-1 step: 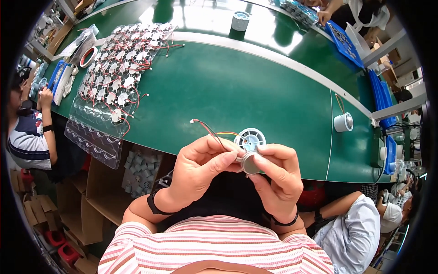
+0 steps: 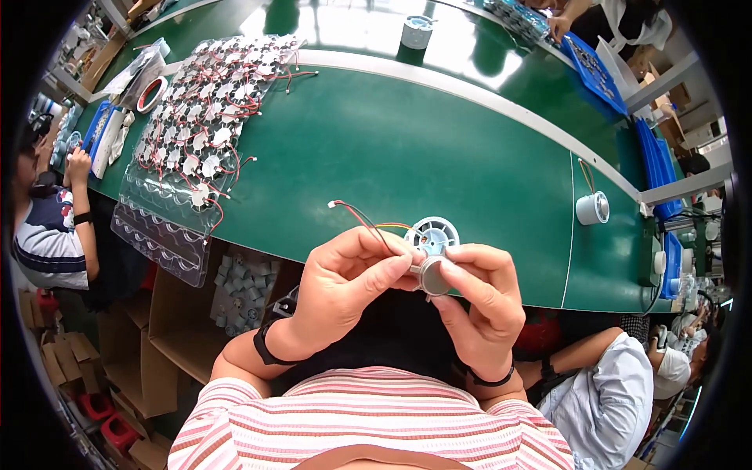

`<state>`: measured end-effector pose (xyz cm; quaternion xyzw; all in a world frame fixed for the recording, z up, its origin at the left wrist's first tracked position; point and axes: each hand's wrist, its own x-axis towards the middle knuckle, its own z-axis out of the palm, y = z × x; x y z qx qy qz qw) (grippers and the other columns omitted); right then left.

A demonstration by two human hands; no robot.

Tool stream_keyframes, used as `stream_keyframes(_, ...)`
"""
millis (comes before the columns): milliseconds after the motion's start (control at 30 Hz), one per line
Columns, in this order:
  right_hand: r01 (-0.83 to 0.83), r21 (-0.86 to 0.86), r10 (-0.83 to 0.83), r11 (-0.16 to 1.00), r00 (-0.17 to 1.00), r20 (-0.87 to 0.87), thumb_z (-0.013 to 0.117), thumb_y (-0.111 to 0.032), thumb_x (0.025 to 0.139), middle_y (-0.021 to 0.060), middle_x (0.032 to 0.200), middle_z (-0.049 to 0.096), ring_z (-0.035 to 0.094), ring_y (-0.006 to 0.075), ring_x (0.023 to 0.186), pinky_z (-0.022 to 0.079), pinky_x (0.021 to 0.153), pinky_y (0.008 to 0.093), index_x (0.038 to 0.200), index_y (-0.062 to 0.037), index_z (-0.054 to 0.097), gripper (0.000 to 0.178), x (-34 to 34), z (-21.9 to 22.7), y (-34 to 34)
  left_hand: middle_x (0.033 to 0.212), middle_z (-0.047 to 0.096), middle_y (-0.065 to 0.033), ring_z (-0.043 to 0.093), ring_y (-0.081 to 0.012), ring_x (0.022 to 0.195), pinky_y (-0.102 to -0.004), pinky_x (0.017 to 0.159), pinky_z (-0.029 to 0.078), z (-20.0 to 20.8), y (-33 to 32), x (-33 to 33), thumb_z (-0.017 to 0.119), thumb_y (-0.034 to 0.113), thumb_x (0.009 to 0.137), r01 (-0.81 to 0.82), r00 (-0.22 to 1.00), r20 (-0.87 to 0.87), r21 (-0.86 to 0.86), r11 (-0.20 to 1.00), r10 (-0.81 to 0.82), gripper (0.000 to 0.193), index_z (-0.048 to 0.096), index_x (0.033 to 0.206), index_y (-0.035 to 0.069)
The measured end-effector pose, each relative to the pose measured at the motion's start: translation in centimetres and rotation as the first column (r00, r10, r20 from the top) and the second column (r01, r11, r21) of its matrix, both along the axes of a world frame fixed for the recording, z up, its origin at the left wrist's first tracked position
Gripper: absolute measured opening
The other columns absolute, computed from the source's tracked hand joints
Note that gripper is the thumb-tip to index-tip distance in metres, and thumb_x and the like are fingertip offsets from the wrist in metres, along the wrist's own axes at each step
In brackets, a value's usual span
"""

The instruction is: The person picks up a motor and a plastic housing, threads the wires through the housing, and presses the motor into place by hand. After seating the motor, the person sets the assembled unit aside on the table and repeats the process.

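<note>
My left hand (image 2: 356, 270) and my right hand (image 2: 482, 294) meet above the table's near edge. Their fingertips pinch a small round part with a flat grey face (image 2: 435, 277), the right thumb below it and the index finger at its upper rim. Thin red and black wires (image 2: 356, 213), ending in a small white plug, rise from the left fingers. Just behind the fingers is a light blue round housing (image 2: 435, 233) with a spoked end; red and yellow wires run from it toward my left hand. My fingers hide its lower part.
Clear plastic trays (image 2: 160, 200) at left carry white parts with red wires, beside a tape roll (image 2: 152, 95). Light blue housings stand at right (image 2: 592, 208) and beyond the white rail (image 2: 417, 32). A cardboard box (image 2: 184, 341) lies below left. Co-workers sit on both sides.
The grey-faced part and my right hand have shifted slightly to the right. Both hands keep the same pinch.
</note>
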<state>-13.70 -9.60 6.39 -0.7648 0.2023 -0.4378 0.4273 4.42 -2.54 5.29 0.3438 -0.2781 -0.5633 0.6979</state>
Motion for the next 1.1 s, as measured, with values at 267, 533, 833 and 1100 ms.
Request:
stream_keyframes(267, 0.196, -0.134, -0.220, 0.971, 0.956, -0.195, 0.076, 0.013, 0.079, 0.0150, 0.116, 0.063, 0.071, 0.0254, 0.098, 0.060, 0.083, 0.0328, 0.116, 0.0008, 0.073, 0.039, 1.0, 0.5, -1.3, 0.112, 0.070, -0.0137, 0.068, -0.0135, 0.089, -0.0240, 0.075, 0.057, -2.2, -2.8, -0.1, 0.064, 0.000, 0.100, -0.211, 0.876, 0.420, -0.105, 0.972, 0.236, 0.005, 0.066, 0.102, -0.003)
stream_keyframes(533, 0.188, -0.080, -0.204, 0.979, 0.932, -0.301, 0.075, 0.014, 0.078, 0.0150, 0.114, 0.066, 0.070, 0.0250, 0.098, 0.058, 0.084, 0.0327, 0.112, 0.0002, 0.075, 0.037, 0.9, 0.8, -1.2, 0.123, 0.069, -0.0153, 0.065, -0.0097, 0.084, -0.0243, 0.075, 0.057, -3.4, -2.7, 0.3, 0.061, 0.000, 0.102, -0.094, 0.904, 0.423, 0.039, 0.995, 0.068, 0.005, 0.062, 0.106, -0.003)
stream_keyframes(833, 0.215, -0.120, -0.244, 0.969, 0.910, -0.337, 0.078, 0.013, 0.076, 0.0140, 0.113, 0.067, 0.071, 0.0251, 0.096, 0.059, 0.083, 0.0321, 0.110, 0.0000, 0.076, 0.036, 0.9, 0.9, -1.1, 0.126, 0.068, -0.0189, 0.069, -0.0112, 0.089, -0.0242, 0.072, 0.060, -3.8, -3.0, 0.1, 0.057, 0.001, 0.103, -0.031, 0.855, 0.518, 0.028, 0.999, 0.012, 0.008, 0.054, 0.111, -0.002)
stream_keyframes(1100, 0.174, -0.178, -0.232, 0.969, 0.891, -0.391, 0.081, 0.010, 0.074, 0.0139, 0.114, 0.067, 0.068, 0.0282, 0.102, 0.056, 0.086, 0.0364, 0.107, -0.0018, 0.077, 0.035, 0.6, 0.7, -1.5, 0.122, 0.069, -0.0193, 0.072, -0.0160, 0.093, -0.0273, 0.075, 0.062, -5.0, -2.6, -1.0, 0.064, -0.004, 0.097, -0.132, 0.839, 0.514, -0.126, 0.983, 0.178, 0.013, 0.057, 0.108, -0.004)
